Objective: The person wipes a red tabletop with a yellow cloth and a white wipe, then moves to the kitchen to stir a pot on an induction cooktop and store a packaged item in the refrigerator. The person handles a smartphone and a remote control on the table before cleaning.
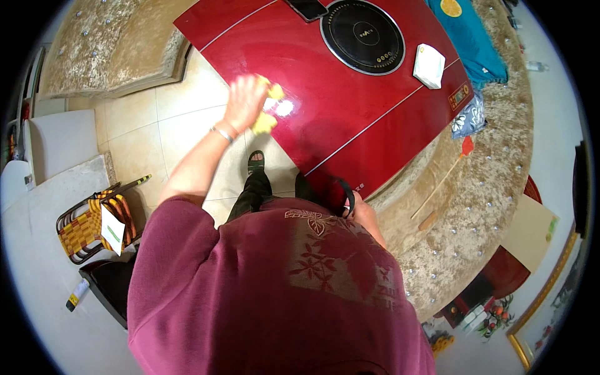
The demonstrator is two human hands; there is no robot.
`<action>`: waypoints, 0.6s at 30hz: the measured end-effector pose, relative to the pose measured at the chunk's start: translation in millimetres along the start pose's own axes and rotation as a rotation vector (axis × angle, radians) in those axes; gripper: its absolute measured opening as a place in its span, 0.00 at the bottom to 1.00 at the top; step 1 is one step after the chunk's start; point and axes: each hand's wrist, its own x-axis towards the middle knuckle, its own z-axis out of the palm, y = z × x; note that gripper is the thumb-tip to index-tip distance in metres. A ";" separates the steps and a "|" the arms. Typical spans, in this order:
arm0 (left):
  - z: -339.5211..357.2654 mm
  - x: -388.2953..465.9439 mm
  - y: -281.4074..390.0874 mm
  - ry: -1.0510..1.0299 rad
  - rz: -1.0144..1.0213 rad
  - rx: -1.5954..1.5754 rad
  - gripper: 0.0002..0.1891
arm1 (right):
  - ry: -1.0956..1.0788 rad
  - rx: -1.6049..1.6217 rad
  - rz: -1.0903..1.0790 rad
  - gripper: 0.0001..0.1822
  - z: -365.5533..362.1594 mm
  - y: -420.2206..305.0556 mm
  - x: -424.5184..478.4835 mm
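My left hand (245, 103) is on a yellow cloth (265, 123) at the left edge of the glossy red table (309, 93); the hand is slightly blurred, and cloth shows on both sides of the fingers. My right hand (362, 211) is low beside the table's near corner, partly hidden by my shirt. A black strap (347, 194) loops by its fingers; whether they grip it I cannot tell. Set into the tabletop is a round black induction cooktop (362, 36), with a black phone (307, 8) at its upper left and a stack of white paper (429, 66) to its right.
A curved tan sofa (487, 187) wraps the right side, bearing a teal cloth (473, 42), a patterned bag (470, 116) and a red-tipped stick (440, 183). Another sofa section (117, 47) stands at upper left. A woven chair (89, 225) is at lower left. My sandalled foot (256, 161) is near the table edge.
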 end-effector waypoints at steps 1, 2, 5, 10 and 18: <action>0.4 8.2 -31.8 0.054 -0.059 -0.023 0.13 | 0.043 -0.015 0.000 0.14 0.5 -9.7 -4.0; 0.0 17.1 -62.2 0.080 -0.155 0.003 0.15 | 0.033 -0.015 0.000 0.13 1.2 -12.9 -6.1; -17.3 38.2 -111.4 0.128 -0.274 -0.001 0.11 | -0.019 -0.070 0.071 0.13 7.9 -16.3 -12.8; 8.9 19.6 -33.4 -0.034 -0.075 -0.027 0.13 | -0.034 0.016 0.125 0.14 19.4 -37.9 -21.0; 0.7 -52.0 156.5 -0.152 0.694 -0.566 0.02 | 0.031 -0.016 0.107 0.12 23.3 -65.2 -31.6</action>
